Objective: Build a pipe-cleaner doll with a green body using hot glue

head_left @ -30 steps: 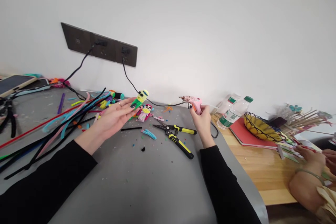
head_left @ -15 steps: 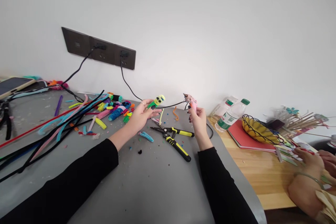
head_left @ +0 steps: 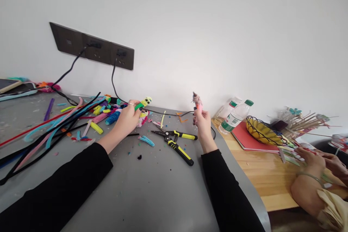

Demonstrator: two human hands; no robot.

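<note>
My left hand (head_left: 127, 119) is closed around a small pipe-cleaner figure (head_left: 144, 103), green below with a yellow head and dark eye-like spots. In my right hand (head_left: 203, 123) is a pink hot glue gun (head_left: 198, 103), its grimy nozzle pointing up and its black cord trailing behind. A wide gap lies between the figure and the glue gun. Between and below my hands, wire-stripping pliers (head_left: 174, 141) with yellow-and-black handles rest spread on the grey table mat (head_left: 152, 195). A folded blue pipe-cleaner piece (head_left: 146, 140) lies beside them.
Loose pipe cleaners (head_left: 54, 130) and fuzzy scraps cover the left side. Cords run from the wall socket panel (head_left: 92, 46). To the right stand plastic bottles (head_left: 234, 119), a red folder (head_left: 248, 137) and a yellow basket (head_left: 262, 132). Another person's hands (head_left: 312, 161) work at the far right.
My left hand has carried the figure leftward, away from the glue gun. The glue gun's nozzle now points more upward. The whole view has shifted slightly to the right.
</note>
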